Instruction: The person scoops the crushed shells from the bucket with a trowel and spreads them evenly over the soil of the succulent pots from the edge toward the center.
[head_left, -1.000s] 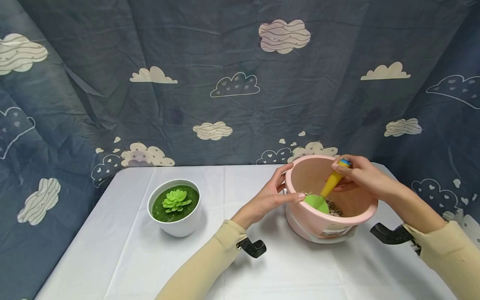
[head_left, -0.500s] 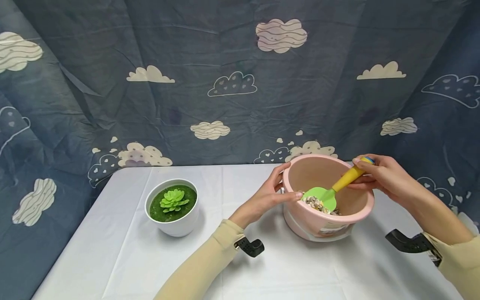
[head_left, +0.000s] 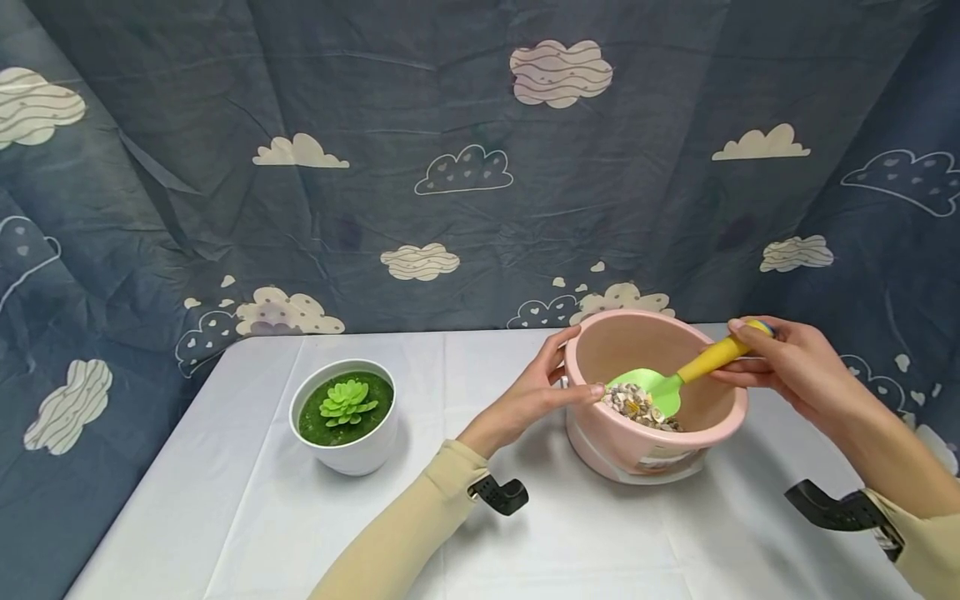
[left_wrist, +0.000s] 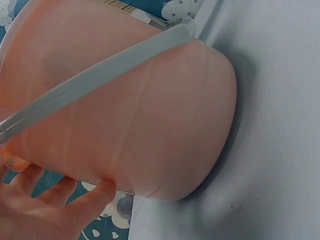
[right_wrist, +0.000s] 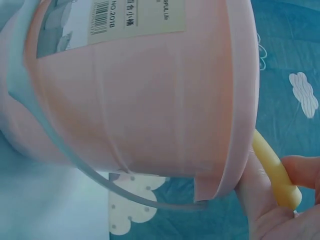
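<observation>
A pale pink bucket [head_left: 600,454] stands on the table, tipped slightly toward me in the head view. Small grey-and-white pebbles or shell bits [head_left: 632,402] show inside, heaped at the blade of a toy shovel [head_left: 708,362] with a green scoop and yellow handle. My right hand [head_left: 798,367] pinches the handle near its blue end, over the bucket's right rim. On the left, my left hand [head_left: 528,398] holds the bucket, thumb on the rim and fingers spread along its outer side. The left wrist view shows fingers [left_wrist: 97,195] against the wall.
A white pot [head_left: 358,454] holding a green artificial succulent [head_left: 347,403] stands left of my left arm. The bucket's grey handle [left_wrist: 100,77] hangs down its side. Behind the white-covered table [head_left: 300,533] hangs a dark cloud-patterned cloth [head_left: 465,83].
The right hand has moved right and slightly down, tilting the shovel's handle flatter. The green scoop has come up from deeper in the bucket, with pebbles more exposed. The left hand keeps its hold.
</observation>
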